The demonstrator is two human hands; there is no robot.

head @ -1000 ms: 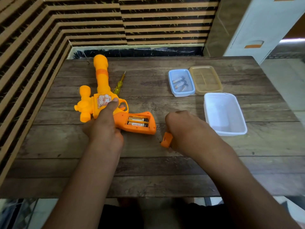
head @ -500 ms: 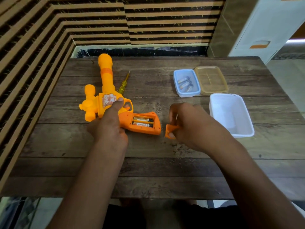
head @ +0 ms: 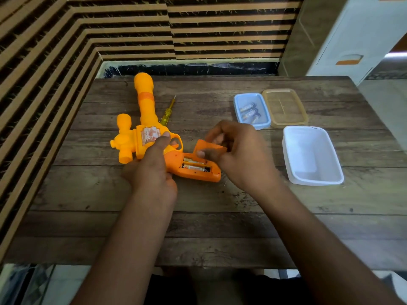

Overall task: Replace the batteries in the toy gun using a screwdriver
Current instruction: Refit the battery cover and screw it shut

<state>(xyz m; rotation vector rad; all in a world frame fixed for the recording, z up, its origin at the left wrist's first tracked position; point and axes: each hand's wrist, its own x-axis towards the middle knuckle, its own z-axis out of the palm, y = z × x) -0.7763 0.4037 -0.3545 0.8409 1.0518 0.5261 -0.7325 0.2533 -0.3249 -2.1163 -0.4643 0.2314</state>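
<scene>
At the middle of the worktop (head: 220, 227) my left hand (head: 152, 172) grips the gun (head: 145, 119) by its body, thumb on the sticker. The handle points right with its bay open and two cells (head: 195, 165) seated inside. A moment ago my right hand (head: 242, 157) had the cover (head: 207, 147) low by the worktop, right of the gun. Now its fingers pinch the cover, tilted, just above the bay. I take that as closing up: the swap looks done, and the cover wants seating, then screwing down. I cannot see the screw. The screwdriver (head: 167, 112) lies behind the gun, its handle partly hidden by the gun's body, so I must reach over for it. Off to the right, well apart, a blue box (head: 236, 106) holds other cells (head: 250, 111), with a tan lid (head: 284, 106) right beside it and a white tub (head: 312, 181) nearer me.
</scene>
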